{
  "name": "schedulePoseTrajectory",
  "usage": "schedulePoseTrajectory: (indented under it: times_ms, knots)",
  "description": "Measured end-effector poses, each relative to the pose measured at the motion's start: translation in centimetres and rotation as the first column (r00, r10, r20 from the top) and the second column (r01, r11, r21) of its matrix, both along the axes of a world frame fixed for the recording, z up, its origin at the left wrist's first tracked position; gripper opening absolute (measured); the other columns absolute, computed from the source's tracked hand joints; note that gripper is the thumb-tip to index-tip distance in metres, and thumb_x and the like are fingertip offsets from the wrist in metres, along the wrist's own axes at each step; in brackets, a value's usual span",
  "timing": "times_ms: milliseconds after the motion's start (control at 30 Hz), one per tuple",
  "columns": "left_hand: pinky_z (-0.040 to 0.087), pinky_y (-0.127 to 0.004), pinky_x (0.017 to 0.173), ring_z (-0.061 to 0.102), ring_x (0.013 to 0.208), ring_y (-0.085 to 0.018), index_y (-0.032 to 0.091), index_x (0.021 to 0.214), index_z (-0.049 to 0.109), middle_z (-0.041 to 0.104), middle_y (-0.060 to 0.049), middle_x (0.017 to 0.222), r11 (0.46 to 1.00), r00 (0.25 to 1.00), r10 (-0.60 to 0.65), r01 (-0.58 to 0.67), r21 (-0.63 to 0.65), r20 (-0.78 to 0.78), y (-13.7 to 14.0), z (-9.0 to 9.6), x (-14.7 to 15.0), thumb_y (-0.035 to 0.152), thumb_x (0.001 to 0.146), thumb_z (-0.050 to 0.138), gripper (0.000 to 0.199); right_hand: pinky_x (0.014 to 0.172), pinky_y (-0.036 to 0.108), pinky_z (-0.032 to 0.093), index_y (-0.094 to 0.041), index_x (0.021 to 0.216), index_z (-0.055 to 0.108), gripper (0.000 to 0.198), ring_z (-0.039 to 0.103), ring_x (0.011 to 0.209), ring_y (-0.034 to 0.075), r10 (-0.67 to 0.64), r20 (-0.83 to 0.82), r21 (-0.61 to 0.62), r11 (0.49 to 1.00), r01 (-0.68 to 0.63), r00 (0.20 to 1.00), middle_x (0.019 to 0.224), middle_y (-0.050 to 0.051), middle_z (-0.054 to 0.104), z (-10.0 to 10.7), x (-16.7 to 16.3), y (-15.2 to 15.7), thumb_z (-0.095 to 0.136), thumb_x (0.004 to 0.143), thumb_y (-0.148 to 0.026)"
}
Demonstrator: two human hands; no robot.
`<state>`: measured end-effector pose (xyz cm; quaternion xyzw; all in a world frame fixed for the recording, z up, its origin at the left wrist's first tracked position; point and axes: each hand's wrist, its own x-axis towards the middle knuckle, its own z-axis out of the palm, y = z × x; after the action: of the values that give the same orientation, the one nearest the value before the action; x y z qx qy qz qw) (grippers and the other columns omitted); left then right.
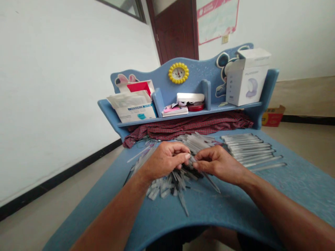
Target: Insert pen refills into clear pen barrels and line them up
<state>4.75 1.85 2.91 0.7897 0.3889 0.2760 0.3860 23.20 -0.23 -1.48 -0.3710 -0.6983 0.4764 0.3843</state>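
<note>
A clear pen barrel (212, 182) slants down to the right, pinched between the thumb and fingers of my right hand (216, 162). My left hand (169, 158) is closed in a pinch at the barrel's upper end. What lies in that pinch is small and mostly hidden by the fingers. Beneath both hands spreads a heap of clear pen caps (157, 188) with dark parts mixed in. Behind them lies a bundle of clear pen barrels (196, 141). To the right, several pens with dark ends (247, 148) lie side by side in a row.
The blue table (295, 181) curves in at my front edge. At its back stands a shelf (162, 120) with a mask box (138, 113), a white carton (247, 78) and a red round tin (195, 106). Checked cloth (183, 129) is bunched under the shelf.
</note>
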Motion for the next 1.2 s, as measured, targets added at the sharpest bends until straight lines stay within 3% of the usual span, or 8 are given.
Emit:
schedulePoseTrajectory:
  times_ms: [133,333,500,700,833,1033,1200]
  knots:
    - [0.039,-0.018,0.044,0.051,0.045,-0.007,0.011,0.08,0.064,0.064,-0.002,0.061,1.0,1.0,0.015,-0.015,-0.005,0.019,0.0,-0.1,0.0,0.025,0.076,0.059,0.016,0.045,0.024,0.02,-0.015,0.055,0.058,0.022,0.027,0.047,0.007,-0.043,-0.006,-0.017,0.999,0.043,0.999,0.047,-0.007,0.035,0.0,0.3,0.0,0.061,0.072,-0.028]
    - [0.04,-0.018,0.045,0.051,0.045,-0.007,0.011,0.079,0.064,0.063,-0.001,0.061,0.998,0.998,0.056,-0.057,0.01,0.04,-0.1,0.5,-0.5,0.027,0.075,0.059,0.016,0.041,0.022,0.025,-0.016,0.055,0.063,0.025,0.033,0.043,0.007,-0.188,-0.145,-0.082,0.981,0.177,0.971,0.044,-0.005,0.042,0.2,0.6,0.0,0.072,0.064,-0.037]
    - [0.038,-0.019,0.049,0.051,0.052,-0.009,0.013,0.076,0.065,0.062,0.0,0.061,0.996,0.973,0.016,0.006,0.093,-0.231,0.1,1.5,-1.7,0.027,0.078,0.056,0.017,0.039,0.022,0.033,-0.017,0.051,0.058,0.031,0.044,0.038,0.008,-0.242,-0.288,-0.16,0.966,0.202,0.927,0.042,-0.002,0.052,-0.1,0.8,0.6,0.075,0.062,-0.04]
    - [0.033,-0.021,0.053,0.047,0.054,-0.01,0.017,0.062,0.06,0.053,0.003,0.055,0.966,0.8,0.014,0.145,0.215,-0.6,-1.4,1.0,-4.8,0.012,0.071,0.055,0.011,0.038,0.021,0.038,-0.017,0.063,0.06,0.026,0.055,0.041,0.011,-0.307,-0.42,-0.27,0.941,0.206,0.854,0.05,0.0,0.061,-0.6,1.2,1.0,0.078,0.06,-0.034]
    - [0.038,-0.025,0.063,0.055,0.065,-0.016,0.018,0.064,0.059,0.059,-0.002,0.066,0.956,0.627,0.114,0.141,0.256,-0.771,-3.2,-0.4,-6.8,0.012,0.071,0.054,0.011,0.04,0.021,0.042,-0.016,0.063,0.059,0.025,0.056,0.043,0.011,-0.293,-0.465,-0.282,0.944,0.175,0.835,0.052,0.0,0.061,-0.6,1.1,1.0,0.078,0.062,-0.033]
    - [0.043,-0.03,0.07,0.06,0.079,-0.021,0.017,0.076,0.062,0.062,-0.006,0.081,0.948,0.492,0.217,0.1,0.302,-0.843,-4.1,-1.9,-7.5,0.022,0.079,0.052,0.011,0.038,0.02,0.038,-0.017,0.061,0.057,0.026,0.05,0.04,0.008,-0.31,-0.454,-0.267,0.942,0.205,0.835,0.051,-0.001,0.058,-0.8,0.7,0.9,0.077,0.062,-0.034]
    - [0.043,-0.03,0.067,0.06,0.076,-0.02,0.017,0.073,0.062,0.06,-0.006,0.082,0.946,0.458,0.234,0.097,0.31,-0.857,-3.9,-2.2,-7.3,0.022,0.08,0.05,0.014,0.036,0.02,0.037,-0.017,0.064,0.057,0.026,0.052,0.039,0.009,-0.312,-0.445,-0.293,0.937,0.193,0.84,0.057,0.001,0.064,-1.1,0.7,1.0,0.076,0.063,-0.034]
